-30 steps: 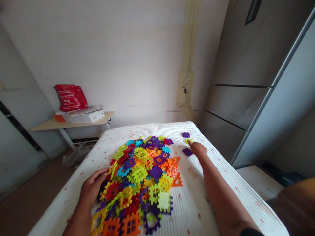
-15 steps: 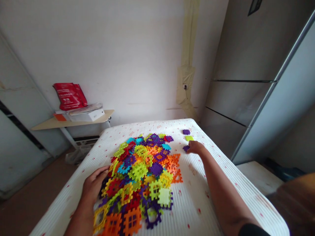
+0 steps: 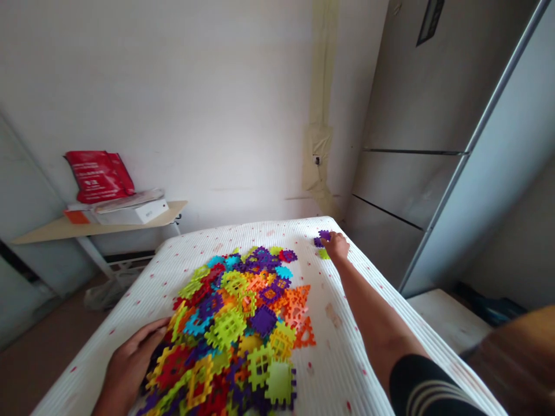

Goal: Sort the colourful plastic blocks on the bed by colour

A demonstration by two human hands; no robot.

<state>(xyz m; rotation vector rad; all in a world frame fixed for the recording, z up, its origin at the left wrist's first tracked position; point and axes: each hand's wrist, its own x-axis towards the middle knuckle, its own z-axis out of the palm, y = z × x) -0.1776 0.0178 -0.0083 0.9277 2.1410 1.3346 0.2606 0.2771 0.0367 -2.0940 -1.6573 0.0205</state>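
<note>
Item, purple piece (image 3: 324, 234): we are holding it in a narrow pinch of the right hand (image 3: 338, 246), having shifted it from the near side of the lime piece (image 3: 323, 254) to just beyond it, where it is overlapping a second purple piece (image 3: 318, 242) in view, contact unclear. Item, left hand (image 3: 130, 361): we are resting it well left of the lime piece, against the pile (image 3: 225, 329), its grip being impossible to tell. Reading: we are apparently pairing the two purples, leaving the lime piece out.
</note>
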